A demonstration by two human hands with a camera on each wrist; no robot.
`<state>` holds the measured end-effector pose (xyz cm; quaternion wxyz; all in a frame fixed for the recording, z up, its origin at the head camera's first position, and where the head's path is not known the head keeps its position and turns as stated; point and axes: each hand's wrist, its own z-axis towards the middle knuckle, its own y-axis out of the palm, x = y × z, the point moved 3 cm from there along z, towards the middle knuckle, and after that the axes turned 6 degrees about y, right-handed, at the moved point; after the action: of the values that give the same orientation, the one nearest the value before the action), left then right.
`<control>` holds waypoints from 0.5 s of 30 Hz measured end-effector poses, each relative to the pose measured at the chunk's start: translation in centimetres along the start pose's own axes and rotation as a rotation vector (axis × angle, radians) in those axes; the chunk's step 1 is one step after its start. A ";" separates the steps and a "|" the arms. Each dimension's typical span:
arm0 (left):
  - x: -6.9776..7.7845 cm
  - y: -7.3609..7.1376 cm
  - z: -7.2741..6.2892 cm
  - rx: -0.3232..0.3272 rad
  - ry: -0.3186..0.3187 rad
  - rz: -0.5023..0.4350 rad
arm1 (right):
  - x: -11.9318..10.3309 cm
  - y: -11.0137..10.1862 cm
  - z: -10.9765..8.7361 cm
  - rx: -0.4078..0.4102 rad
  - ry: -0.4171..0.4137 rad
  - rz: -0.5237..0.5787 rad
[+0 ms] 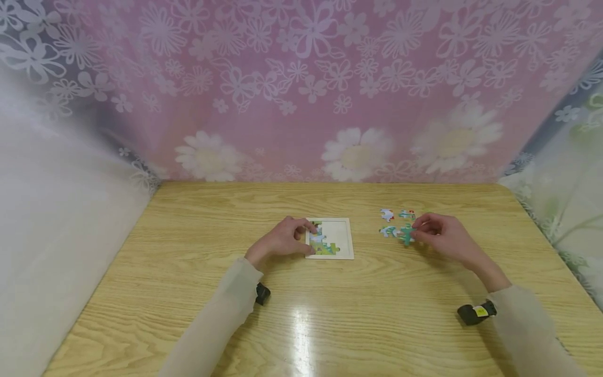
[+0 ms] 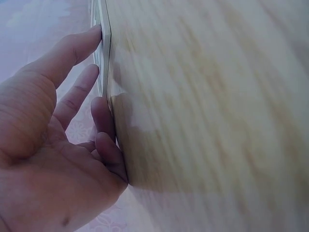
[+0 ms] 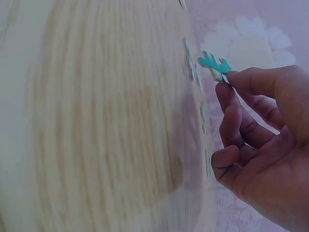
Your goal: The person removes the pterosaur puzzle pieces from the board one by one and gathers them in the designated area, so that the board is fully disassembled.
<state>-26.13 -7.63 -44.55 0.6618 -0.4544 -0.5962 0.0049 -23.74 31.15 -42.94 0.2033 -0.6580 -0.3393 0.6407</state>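
In the head view, my left hand [image 1: 284, 236] rests at the left side of a square white puzzle tray [image 1: 348, 238], thumb and forefinger spread over its edge. Joined puzzle pieces [image 1: 325, 247] fill the tray's left and lower part, partly under those fingers. The left wrist view shows the thumb at the tray's rim [image 2: 105, 58] and the other fingers loosely bent. My right hand [image 1: 445, 236] pinches a green puzzle piece [image 1: 406, 235] between thumb and forefinger. In the right wrist view, this piece [image 3: 212, 64] is tilted and held above the table.
Several loose puzzle pieces lie right of the tray, among them a white and red one [image 1: 387, 214], a red-edged one [image 1: 406, 214] and a blue-green one [image 1: 388, 231]. The wooden table [image 1: 301, 298] meets a pink floral curtain [image 1: 282, 104] behind.
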 end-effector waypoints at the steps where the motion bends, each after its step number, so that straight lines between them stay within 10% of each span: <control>1: 0.0 0.0 0.0 -0.002 0.003 -0.002 | 0.2 -0.1 0.0 -0.002 0.003 -0.005; 15: -0.2 0.1 0.0 -0.022 0.009 -0.007 | 1.0 -1.1 0.6 -0.038 0.039 -0.057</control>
<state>-26.12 -7.72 -44.72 0.6595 -0.4595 -0.5949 -0.0059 -24.55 32.55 -42.96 0.2154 -0.6640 -0.3663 0.6153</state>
